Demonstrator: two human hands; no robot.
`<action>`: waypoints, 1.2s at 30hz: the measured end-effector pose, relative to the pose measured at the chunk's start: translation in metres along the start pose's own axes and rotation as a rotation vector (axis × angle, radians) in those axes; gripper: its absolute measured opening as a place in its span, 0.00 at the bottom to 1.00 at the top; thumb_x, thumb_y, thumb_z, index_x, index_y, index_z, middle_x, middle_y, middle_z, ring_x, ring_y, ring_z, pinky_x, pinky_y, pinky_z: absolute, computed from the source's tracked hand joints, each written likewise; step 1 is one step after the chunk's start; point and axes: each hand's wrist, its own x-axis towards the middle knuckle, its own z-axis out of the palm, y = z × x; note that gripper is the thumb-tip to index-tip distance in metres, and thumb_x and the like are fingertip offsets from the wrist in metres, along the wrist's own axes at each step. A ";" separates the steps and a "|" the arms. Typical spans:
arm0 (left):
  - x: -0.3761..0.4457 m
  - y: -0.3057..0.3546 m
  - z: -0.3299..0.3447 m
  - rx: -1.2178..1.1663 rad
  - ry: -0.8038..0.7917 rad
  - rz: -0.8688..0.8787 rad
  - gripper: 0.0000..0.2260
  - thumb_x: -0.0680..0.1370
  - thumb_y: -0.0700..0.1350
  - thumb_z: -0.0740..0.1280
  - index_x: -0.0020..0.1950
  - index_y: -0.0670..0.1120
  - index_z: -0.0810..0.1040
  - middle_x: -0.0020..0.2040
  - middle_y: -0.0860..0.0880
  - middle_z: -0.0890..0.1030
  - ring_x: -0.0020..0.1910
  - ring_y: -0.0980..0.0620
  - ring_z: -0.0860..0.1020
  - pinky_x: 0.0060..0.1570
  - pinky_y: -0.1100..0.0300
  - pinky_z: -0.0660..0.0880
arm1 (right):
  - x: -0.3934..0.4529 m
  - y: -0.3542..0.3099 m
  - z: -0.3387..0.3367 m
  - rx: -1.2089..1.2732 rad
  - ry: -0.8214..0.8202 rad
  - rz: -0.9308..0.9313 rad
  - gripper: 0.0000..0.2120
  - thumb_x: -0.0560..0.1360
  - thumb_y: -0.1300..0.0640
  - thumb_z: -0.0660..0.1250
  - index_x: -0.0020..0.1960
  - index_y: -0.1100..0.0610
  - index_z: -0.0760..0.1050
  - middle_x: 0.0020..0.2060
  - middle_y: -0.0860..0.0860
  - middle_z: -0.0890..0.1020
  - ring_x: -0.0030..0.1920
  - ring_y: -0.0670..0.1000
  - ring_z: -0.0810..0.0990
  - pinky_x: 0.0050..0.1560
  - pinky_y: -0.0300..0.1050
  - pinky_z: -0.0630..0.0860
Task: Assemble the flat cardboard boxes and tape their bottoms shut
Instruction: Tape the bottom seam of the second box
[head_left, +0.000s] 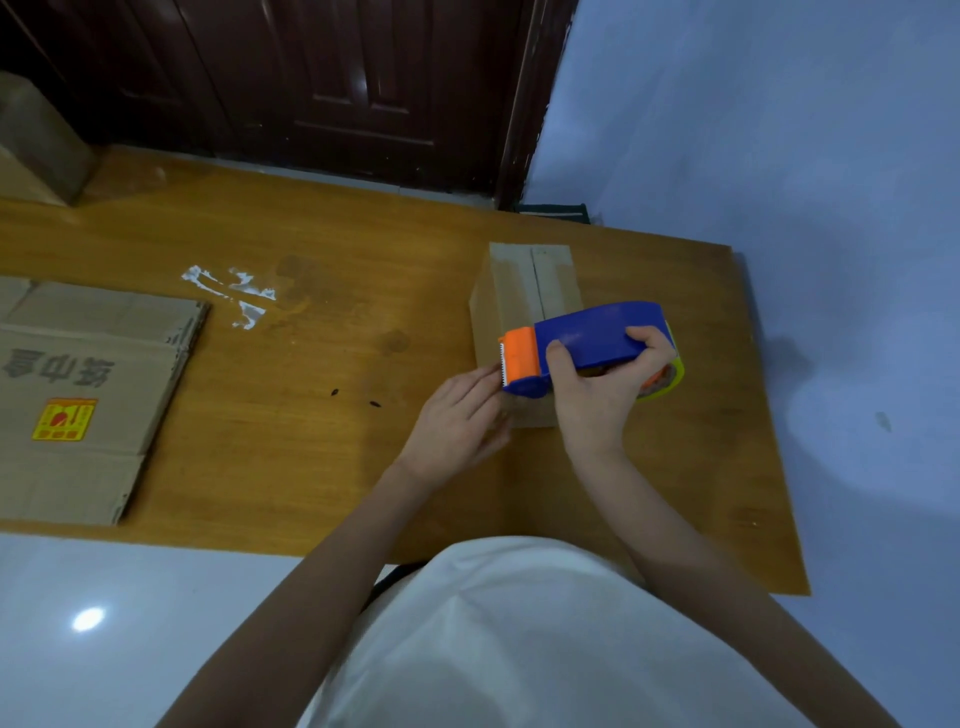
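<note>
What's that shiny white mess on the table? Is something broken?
Nothing looks broken. The white patch on the wooden table, between the flat cardboard and the small box, looks like torn scraps of tape or paper stuck to the surface; I cannot tell which. Two small dark specks lie nearer the person.

Wooden table with white residue patch and two small dark specks. Dark wooden door behind, pale wall right, glossy floor.

Blue and orange tape dispenser, plain brown box, yellow-red label, orange-brown table
</note>
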 end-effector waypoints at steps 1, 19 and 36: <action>-0.001 0.000 -0.002 0.003 -0.010 -0.009 0.15 0.76 0.47 0.65 0.60 0.41 0.75 0.60 0.41 0.79 0.64 0.47 0.72 0.64 0.57 0.66 | 0.000 0.000 -0.001 0.005 -0.001 0.003 0.29 0.68 0.72 0.72 0.57 0.59 0.57 0.52 0.44 0.65 0.45 0.34 0.76 0.38 0.29 0.74; -0.007 0.000 -0.004 0.037 0.032 -0.034 0.17 0.76 0.49 0.66 0.60 0.41 0.74 0.60 0.41 0.80 0.63 0.47 0.76 0.68 0.53 0.64 | -0.009 -0.008 -0.006 -0.007 -0.093 -0.006 0.30 0.66 0.73 0.73 0.55 0.60 0.56 0.50 0.44 0.64 0.46 0.32 0.74 0.39 0.28 0.73; 0.001 0.004 0.008 0.206 0.145 -0.042 0.10 0.73 0.51 0.70 0.44 0.44 0.82 0.51 0.47 0.84 0.50 0.48 0.83 0.63 0.44 0.71 | 0.007 -0.009 -0.020 0.037 -0.123 0.060 0.30 0.67 0.72 0.72 0.56 0.56 0.57 0.52 0.49 0.68 0.43 0.41 0.78 0.40 0.34 0.76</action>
